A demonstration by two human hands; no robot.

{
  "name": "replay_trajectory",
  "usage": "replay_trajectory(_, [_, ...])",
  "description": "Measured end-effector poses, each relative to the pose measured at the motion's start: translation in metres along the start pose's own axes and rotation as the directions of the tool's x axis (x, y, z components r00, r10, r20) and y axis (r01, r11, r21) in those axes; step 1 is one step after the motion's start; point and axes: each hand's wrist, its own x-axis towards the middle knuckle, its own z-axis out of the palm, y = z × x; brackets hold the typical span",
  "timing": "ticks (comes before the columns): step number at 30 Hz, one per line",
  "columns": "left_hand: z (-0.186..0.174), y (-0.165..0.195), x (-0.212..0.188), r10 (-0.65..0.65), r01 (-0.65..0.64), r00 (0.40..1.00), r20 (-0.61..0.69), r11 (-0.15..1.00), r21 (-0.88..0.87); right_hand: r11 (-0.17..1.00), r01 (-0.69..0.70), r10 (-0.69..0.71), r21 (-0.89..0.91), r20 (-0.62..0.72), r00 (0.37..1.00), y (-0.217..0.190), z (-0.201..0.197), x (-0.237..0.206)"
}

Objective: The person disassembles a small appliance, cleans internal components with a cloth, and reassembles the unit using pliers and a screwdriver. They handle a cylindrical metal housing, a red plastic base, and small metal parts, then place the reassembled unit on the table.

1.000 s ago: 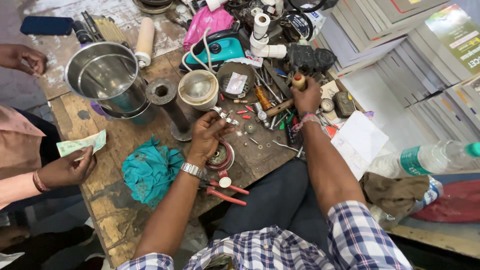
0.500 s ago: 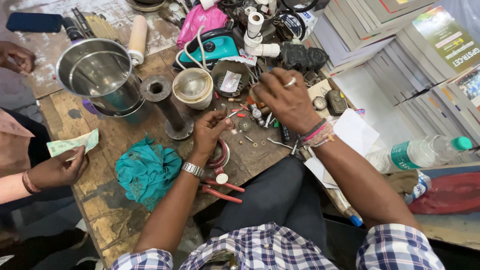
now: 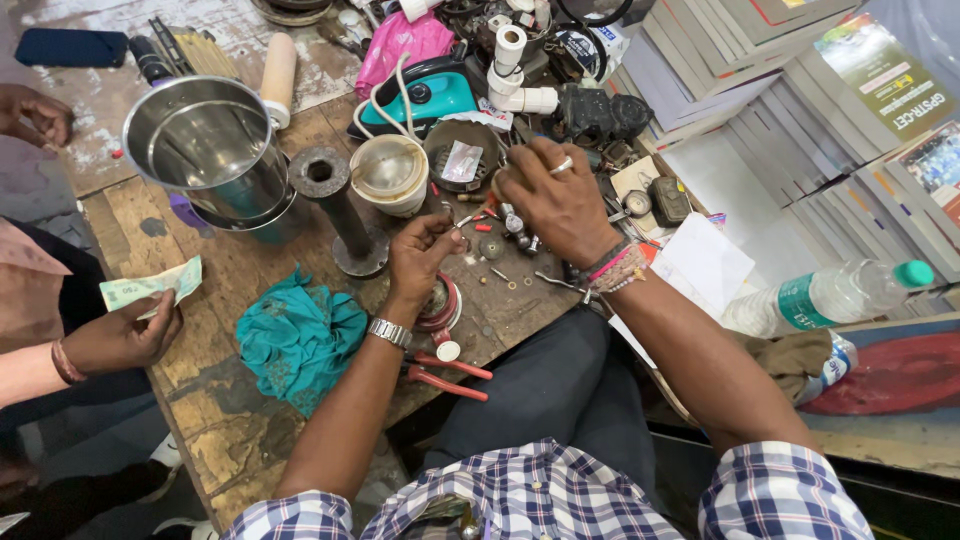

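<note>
the left hand [image 3: 425, 250] rests on the wooden worktop [image 3: 230, 430], its fingers pinched together on a tiny metal bit [image 3: 462, 222] that is too small to tell. the right hand [image 3: 555, 200] is just to the right of it, with fingers curled down over the same tiny spot; i cannot tell what it holds. a ring shows on one finger and bright bands go round the wrist.

small screws and round metal bits [image 3: 505, 240] lie all around the two hands. near the left wrist lies a red round part [image 3: 440, 305], and nearer still are red pliers [image 3: 445, 372]. a teal cloth [image 3: 300, 335] sits to the left. a black pipe stand [image 3: 340, 215] and a cream bowl [image 3: 390, 172] stand just past the left hand. a big steel pot [image 3: 205, 145] is far left, and a teal iron [image 3: 430, 92] is farther back. a plastic bottle [image 3: 830, 295] lies at the right.

another person's hand [image 3: 125, 335] at the left edge holds paper money [image 3: 150, 285].
</note>
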Motion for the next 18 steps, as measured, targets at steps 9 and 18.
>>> replay_trajectory(9, [-0.002, -0.003, -0.001, 0.013, -0.013, 1.000, 0.010, 0.999, -0.037, 0.988, -0.146, 0.148, 0.057, -0.036, 0.988, -0.005, 0.008, -0.018])
replay_trajectory(18, [-0.007, -0.006, -0.006, 0.006, -0.006, 1.000, -0.001, 0.997, -0.073, 0.061, -0.873, 0.684, 0.483, 0.617, 0.389, -0.025, 0.088, -0.126])
